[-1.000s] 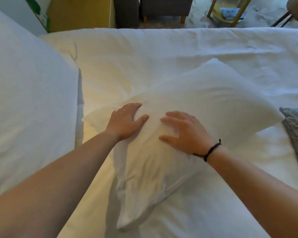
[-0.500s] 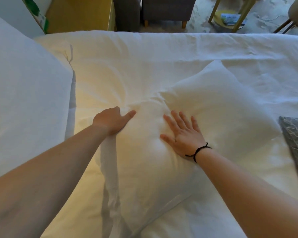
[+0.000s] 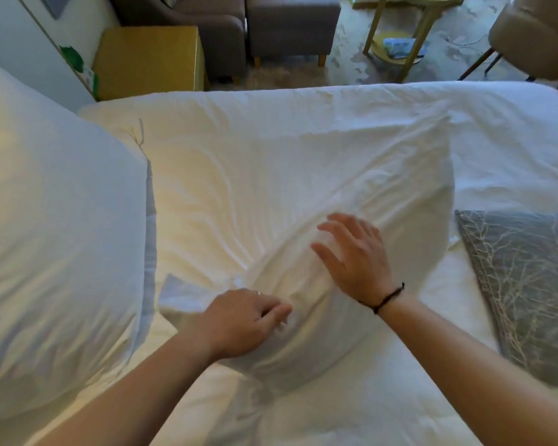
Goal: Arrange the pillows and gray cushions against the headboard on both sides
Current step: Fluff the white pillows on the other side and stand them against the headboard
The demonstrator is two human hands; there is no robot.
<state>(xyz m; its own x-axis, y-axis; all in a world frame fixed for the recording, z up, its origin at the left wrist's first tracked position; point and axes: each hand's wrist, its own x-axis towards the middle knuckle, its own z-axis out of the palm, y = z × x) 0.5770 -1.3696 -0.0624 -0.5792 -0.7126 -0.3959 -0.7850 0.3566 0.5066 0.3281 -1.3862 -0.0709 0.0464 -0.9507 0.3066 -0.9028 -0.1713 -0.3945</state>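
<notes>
A white pillow (image 3: 384,175) lies flat across the middle of the white bed (image 3: 303,101). My left hand (image 3: 242,320) pinches a fold of the pillowcase near the pillow's near-left corner. My right hand (image 3: 355,255), with a black band at the wrist, rests open and flat on the pillow's middle. A second large white pillow (image 3: 55,246) fills the left side. A gray patterned cushion (image 3: 525,291) lies at the right edge, just beside the middle pillow.
Beyond the bed's far edge stand a yellow box (image 3: 149,59), a gray sofa and footstool (image 3: 290,27), a wooden side table (image 3: 400,37) and a beige chair (image 3: 535,37). A wall runs along the far left.
My left hand slid back toward me and closed on the pillowcase. My right hand shifted right along the pillow. The view tilted up, showing more of the room.
</notes>
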